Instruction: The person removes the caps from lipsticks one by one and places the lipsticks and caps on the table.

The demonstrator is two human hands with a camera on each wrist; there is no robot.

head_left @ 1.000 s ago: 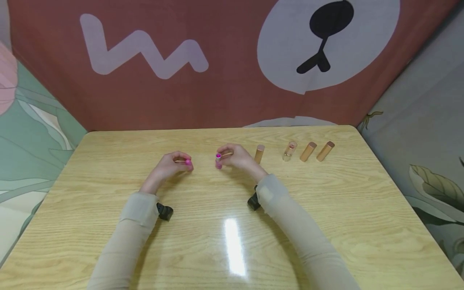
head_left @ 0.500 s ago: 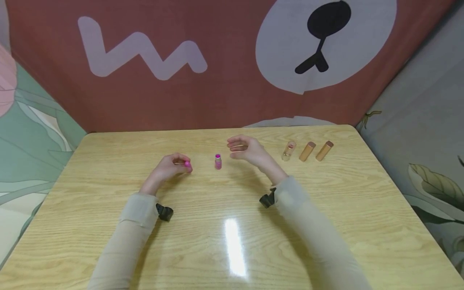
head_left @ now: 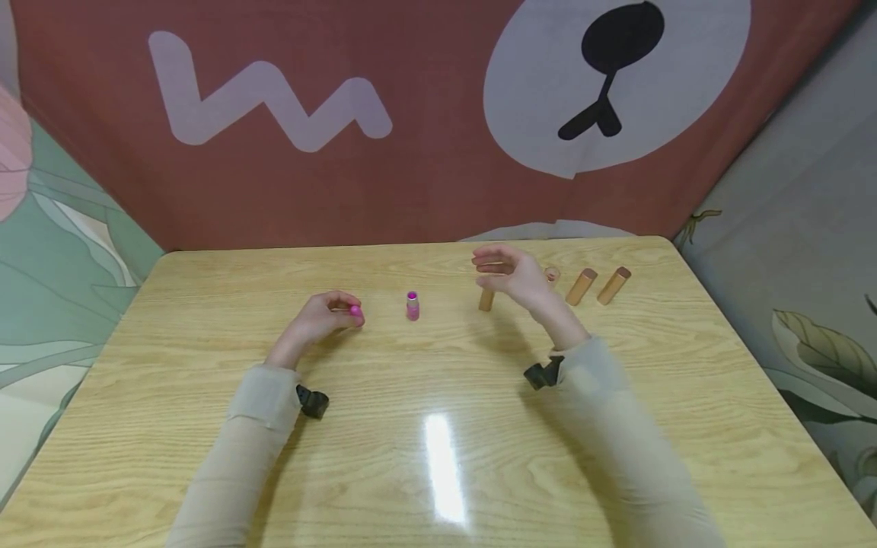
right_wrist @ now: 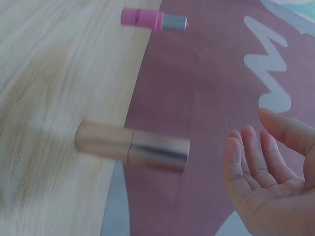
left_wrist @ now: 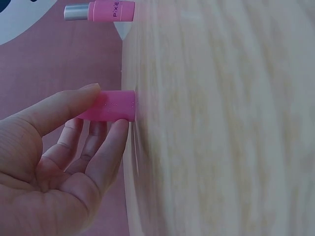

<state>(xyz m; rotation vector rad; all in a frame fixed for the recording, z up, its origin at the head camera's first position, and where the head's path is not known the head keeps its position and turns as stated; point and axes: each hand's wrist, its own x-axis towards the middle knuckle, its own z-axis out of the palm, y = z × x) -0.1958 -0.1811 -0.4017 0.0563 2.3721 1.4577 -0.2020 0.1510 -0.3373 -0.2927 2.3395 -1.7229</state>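
Thumb and fingers of my left hand [head_left: 322, 316] pinch a pink lipstick cap [left_wrist: 115, 105], whose end appears to touch the table. To its right stands the uncapped pink lipstick [head_left: 412, 307], upright and apart from both hands; a silver collar shows above its pink base in the left wrist view. My right hand [head_left: 517, 278] hovers over a gold lipstick tube [head_left: 486, 301], fingers gently bent with nothing between them. The right wrist view has that capped tube, a bit blurred, standing apart from the fingertips.
Two more gold tubes, one [head_left: 581, 287] and another [head_left: 613, 286], stand farther right on the wooden table [head_left: 384, 426]. A clear-cased tube [head_left: 552, 274] is mostly hidden behind my right hand. A patterned cloth [head_left: 438, 183] hangs behind the table's far edge.
My right hand has let go of the pink lipstick and moved right, up to the nearest gold tube. My left hand has stayed in place with the cap.
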